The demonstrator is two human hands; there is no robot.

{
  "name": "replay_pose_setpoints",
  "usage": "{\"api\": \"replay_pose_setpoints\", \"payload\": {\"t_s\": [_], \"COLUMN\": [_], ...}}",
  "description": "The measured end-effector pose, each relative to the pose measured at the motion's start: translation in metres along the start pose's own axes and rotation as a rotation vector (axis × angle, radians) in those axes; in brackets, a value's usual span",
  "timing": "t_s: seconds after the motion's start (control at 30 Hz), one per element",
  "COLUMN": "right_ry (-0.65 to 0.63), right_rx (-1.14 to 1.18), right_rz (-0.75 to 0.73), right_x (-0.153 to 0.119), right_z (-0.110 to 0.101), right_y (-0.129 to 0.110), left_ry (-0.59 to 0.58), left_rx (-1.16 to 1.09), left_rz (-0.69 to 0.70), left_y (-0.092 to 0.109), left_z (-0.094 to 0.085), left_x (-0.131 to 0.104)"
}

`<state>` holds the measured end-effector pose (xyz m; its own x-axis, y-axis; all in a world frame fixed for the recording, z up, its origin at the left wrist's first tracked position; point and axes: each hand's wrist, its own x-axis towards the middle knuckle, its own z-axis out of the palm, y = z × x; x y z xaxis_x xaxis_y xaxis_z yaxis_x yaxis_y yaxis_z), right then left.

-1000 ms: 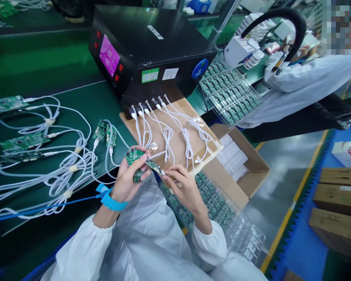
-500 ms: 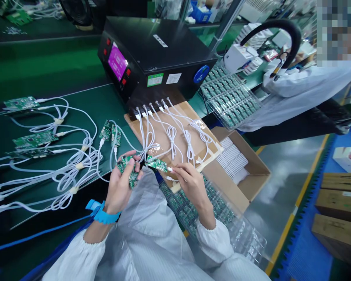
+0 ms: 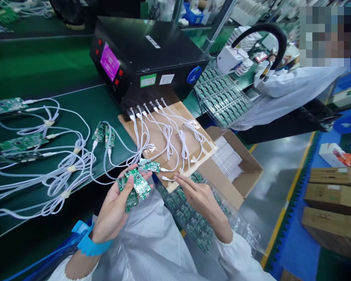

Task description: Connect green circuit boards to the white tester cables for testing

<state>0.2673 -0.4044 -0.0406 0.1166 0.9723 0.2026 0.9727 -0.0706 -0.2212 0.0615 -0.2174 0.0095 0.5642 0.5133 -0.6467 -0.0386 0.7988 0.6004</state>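
Observation:
Green circuit boards (image 3: 139, 183) lie in my left hand (image 3: 117, 205), the thumb pressed over them. Beyond its fingertips, another board (image 3: 150, 166) with a white cable plugged into its right end rests at the near edge of the brown cardboard sheet (image 3: 160, 136). My right hand (image 3: 197, 193) is at the sheet's front edge, fingers together, its fingertips on a thin white cable whose loose plug (image 3: 165, 178) points left. Coiled white cables (image 3: 169, 136) run from the black box (image 3: 152, 47) with a lit pink screen. Two cabled boards (image 3: 109, 136) are on the green bench.
More boards (image 3: 23, 142) and tangled cables cover the bench at left. An open carton (image 3: 247, 171) of white pieces is at right. Trays of boards sit below my right hand and behind the carton (image 3: 222, 97). A person's white sleeve (image 3: 298, 86) is at the upper right.
My right hand has left the cabled board and moved slightly right and down. My left hand has moved down, its boards now more spread. The whole view has shifted a little.

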Motion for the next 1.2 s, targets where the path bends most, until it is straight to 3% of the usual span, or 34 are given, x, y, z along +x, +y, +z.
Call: {"api": "replay_pose_setpoints", "payload": {"t_s": [0.1,0.27,0.53,0.77,1.0,1.2], "right_ry": [-0.138,-0.246,-0.252,-0.200,-0.172,0.175], "right_rx": [-0.101,-0.261,-0.212,-0.172,0.218,1.034], "right_rz": [-0.058,-0.181,-0.304,-0.306,-0.118,0.140], "right_x": [-0.014,-0.015,-0.009,-0.012,-0.010,0.006], "right_z": [-0.008,-0.015,-0.005,0.002,0.009,0.012], "right_y": [0.012,0.033,0.048,0.055,0.050,0.020], "left_ry": [-0.019,-0.002,-0.017,0.034,0.066,0.072], "left_rx": [0.099,0.270,0.308,0.249,0.181,0.142], "left_rz": [-0.039,-0.023,0.062,0.143,0.228,0.245], "left_y": [-0.002,-0.012,-0.032,-0.033,-0.029,-0.029], "left_z": [0.002,-0.002,0.008,0.019,0.024,0.026], "left_x": [0.003,0.012,0.020,0.024,0.027,0.033]}}
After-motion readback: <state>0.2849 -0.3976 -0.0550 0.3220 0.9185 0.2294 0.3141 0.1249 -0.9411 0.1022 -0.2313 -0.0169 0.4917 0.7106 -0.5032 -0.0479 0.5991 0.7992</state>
